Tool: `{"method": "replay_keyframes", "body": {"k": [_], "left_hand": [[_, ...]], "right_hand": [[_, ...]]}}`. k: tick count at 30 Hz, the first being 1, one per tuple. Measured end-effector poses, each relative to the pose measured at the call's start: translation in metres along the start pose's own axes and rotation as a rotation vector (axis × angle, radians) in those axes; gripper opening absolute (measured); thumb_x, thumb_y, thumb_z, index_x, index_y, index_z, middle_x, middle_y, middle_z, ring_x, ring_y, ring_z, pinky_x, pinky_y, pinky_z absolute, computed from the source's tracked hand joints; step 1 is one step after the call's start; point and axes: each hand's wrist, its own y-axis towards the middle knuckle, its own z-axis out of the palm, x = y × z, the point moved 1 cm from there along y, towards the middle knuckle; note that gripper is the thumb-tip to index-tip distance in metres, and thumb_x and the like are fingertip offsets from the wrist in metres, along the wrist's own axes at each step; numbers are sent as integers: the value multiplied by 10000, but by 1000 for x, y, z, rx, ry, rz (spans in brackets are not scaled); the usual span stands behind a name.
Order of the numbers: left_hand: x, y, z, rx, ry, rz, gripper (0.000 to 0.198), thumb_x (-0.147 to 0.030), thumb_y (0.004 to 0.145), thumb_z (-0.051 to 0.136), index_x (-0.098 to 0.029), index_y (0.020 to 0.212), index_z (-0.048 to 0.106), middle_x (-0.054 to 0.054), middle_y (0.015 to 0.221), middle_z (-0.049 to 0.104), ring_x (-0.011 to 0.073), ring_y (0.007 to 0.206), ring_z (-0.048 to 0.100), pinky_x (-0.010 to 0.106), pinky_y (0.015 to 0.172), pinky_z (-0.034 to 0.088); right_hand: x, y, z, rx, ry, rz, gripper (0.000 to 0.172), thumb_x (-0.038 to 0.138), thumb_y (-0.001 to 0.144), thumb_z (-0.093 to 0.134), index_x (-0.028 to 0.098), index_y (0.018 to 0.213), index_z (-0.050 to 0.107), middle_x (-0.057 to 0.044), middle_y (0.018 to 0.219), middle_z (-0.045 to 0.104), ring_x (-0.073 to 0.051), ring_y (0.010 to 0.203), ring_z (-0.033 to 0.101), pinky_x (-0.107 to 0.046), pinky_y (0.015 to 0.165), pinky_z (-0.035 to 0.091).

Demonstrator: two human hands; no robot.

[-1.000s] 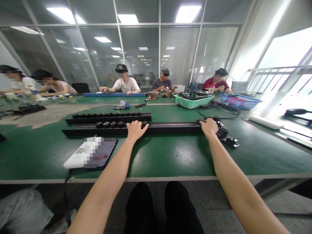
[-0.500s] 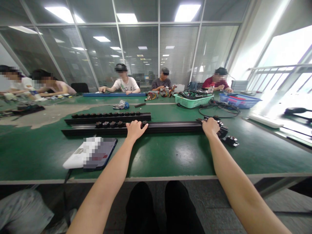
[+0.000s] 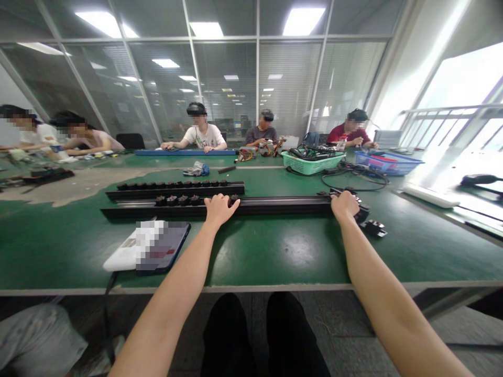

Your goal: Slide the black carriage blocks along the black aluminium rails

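Observation:
My left hand (image 3: 220, 210) and my right hand (image 3: 345, 206) both rest on a long black rail (image 3: 275, 206) lying across the green table, fingers curled over its top. Several black knobbed connector blocks (image 3: 183, 200) sit on the rail just left of my left hand. More blocks crowd the rail's right end around my right hand. A second black rail (image 3: 175, 191) with a row of similar blocks lies parallel behind it. A loose black block (image 3: 374, 228) lies on the table to the right of my right hand.
A pixelated tablet on a white case (image 3: 149, 247) lies near my left forearm. A green basket of cables (image 3: 312, 163), a blue basket (image 3: 387, 162) and a coiled cable (image 3: 356, 177) stand further back. Co-workers sit along the far side of the table.
My right hand has slid a little to the right along the rail. My left hand stays in nearly the same place.

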Motion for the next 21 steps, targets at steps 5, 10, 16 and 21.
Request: {"method": "replay_keyframes", "body": {"k": [5, 10, 16, 21], "left_hand": [[1, 0, 1, -1, 0, -2, 539, -631, 995, 416, -193, 990, 730, 163, 1131, 702, 363, 1146, 595, 523, 1002, 389], [0, 0, 1, 4, 4, 2, 544, -628, 997, 416, -184, 998, 730, 163, 1128, 703, 363, 1139, 599, 524, 996, 393], [2, 1, 3, -5, 9, -1, 545, -639, 996, 415, -195, 979, 729, 160, 1129, 707, 361, 1133, 602, 522, 994, 391], [2, 0, 4, -20, -13, 16, 545, -634, 996, 421, -189, 982, 734, 165, 1116, 705, 361, 1132, 600, 530, 999, 388]], "right_hand": [[-3, 3, -1, -2, 14, 33, 384, 354, 959, 634, 61, 1200, 688, -291, 1212, 684, -388, 1203, 662, -481, 980, 534], [-5, 5, 0, -3, 15, 44, 389, 364, 961, 640, 70, 1211, 684, -286, 1223, 679, -381, 1202, 665, -484, 979, 536], [-10, 10, 3, -27, 14, 64, 413, 355, 939, 659, 51, 1218, 679, -300, 1222, 675, -391, 1176, 672, -481, 962, 539], [-11, 12, 3, -55, 15, 84, 408, 345, 914, 698, 67, 1212, 681, -299, 1239, 673, -378, 1185, 676, -484, 972, 548]]}}
